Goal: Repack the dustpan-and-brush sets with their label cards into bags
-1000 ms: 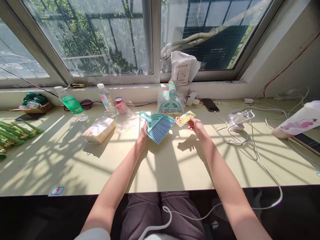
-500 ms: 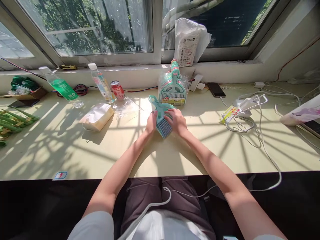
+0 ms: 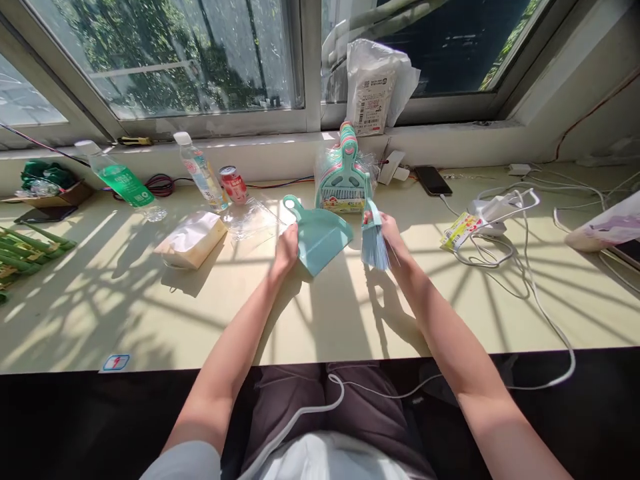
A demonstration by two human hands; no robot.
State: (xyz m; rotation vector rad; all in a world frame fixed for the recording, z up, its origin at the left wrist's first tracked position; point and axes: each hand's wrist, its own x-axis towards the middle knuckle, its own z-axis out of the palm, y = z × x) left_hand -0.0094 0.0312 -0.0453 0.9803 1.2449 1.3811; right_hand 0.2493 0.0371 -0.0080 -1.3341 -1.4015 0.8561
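My left hand (image 3: 286,250) grips the edge of a small teal dustpan (image 3: 318,233), held just above the table with its handle pointing up-left. My right hand (image 3: 389,233) is closed on a small brush (image 3: 373,243) with blue bristles hanging down, held apart from the dustpan to its right. Behind them a clear bag of teal and pink dustpan sets (image 3: 344,180) stands by the window ledge. A yellow paper label (image 3: 459,230) lies on the table to the right.
On the pale table (image 3: 150,313) lie a tissue pack (image 3: 191,239), crumpled clear plastic (image 3: 253,217), two bottles (image 3: 123,183), a red can (image 3: 233,184), a phone (image 3: 433,180), white chargers and cables (image 3: 505,220), and green sticks (image 3: 25,247) at far left. A white parcel bag (image 3: 375,87) leans on the window.
A second ago my right hand held the yellow label; it now lies on the table. Both hands then closed on the set, and now the brush is pulled out of the dustpan to the right.
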